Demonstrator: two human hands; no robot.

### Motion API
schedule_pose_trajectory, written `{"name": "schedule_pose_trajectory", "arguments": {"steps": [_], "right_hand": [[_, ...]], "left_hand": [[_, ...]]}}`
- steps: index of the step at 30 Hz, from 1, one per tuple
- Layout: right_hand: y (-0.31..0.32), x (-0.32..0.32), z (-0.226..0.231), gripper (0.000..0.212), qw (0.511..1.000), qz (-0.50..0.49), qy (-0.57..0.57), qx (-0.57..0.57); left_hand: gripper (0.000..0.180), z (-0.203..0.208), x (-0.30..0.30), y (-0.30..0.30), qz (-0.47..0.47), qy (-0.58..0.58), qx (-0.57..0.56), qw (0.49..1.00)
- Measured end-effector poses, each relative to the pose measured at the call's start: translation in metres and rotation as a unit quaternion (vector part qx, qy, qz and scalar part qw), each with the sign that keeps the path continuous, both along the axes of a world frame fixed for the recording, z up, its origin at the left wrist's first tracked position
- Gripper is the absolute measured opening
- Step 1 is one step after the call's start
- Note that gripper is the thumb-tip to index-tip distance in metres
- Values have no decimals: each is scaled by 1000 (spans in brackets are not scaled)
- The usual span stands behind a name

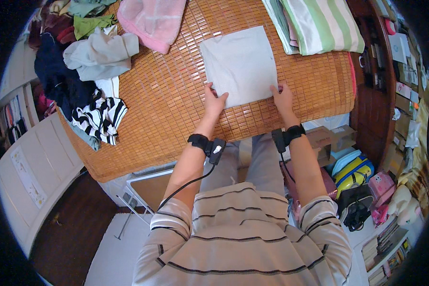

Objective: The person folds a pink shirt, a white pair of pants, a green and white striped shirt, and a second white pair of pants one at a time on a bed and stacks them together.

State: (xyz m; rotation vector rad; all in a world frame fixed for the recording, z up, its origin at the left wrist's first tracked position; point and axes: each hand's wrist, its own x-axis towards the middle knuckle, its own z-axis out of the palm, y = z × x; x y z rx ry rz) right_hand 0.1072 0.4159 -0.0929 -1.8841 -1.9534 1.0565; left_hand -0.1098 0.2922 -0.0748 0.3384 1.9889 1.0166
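Note:
A light grey folded cloth [239, 64], roughly square, lies flat on a brown bamboo mat [167, 95]. At its near left corner is my left hand [215, 100], thumb on top and fingers at the side edge, closed on the fabric. My right hand [283, 99] pinches the near right corner between thumb and fingers. The undersides of both grips are hidden. Slight wrinkles run across the cloth's left part.
Left of the cloth is a heap of clothes, with a grey garment [97, 52] and a black-and-white striped one [100, 117]. A pink blanket [152, 21] and green-striped folded bedding [321, 26] lie farther back. The mat's near edge runs before my legs.

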Motion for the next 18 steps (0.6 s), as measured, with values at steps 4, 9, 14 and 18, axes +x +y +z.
{"name": "schedule_pose_trajectory", "arguments": {"steps": [4, 9, 14, 18], "right_hand": [[-11, 16, 0, 37, 991, -26, 74, -107], [-46, 48, -1, 40, 969, -35, 159, -186], [-73, 51, 23, 45, 933, -61, 177, -307], [-75, 39, 50, 46, 874, 40, 217, -434]], "left_hand": [[62, -1, 14, -9, 16, 9, 91, 996], [56, 12, 31, -41, 12, -35, 28, 999], [47, 17, 56, -67, 17, 3, -45, 999], [53, 21, 75, -76, -68, 148, -181, 970]]}}
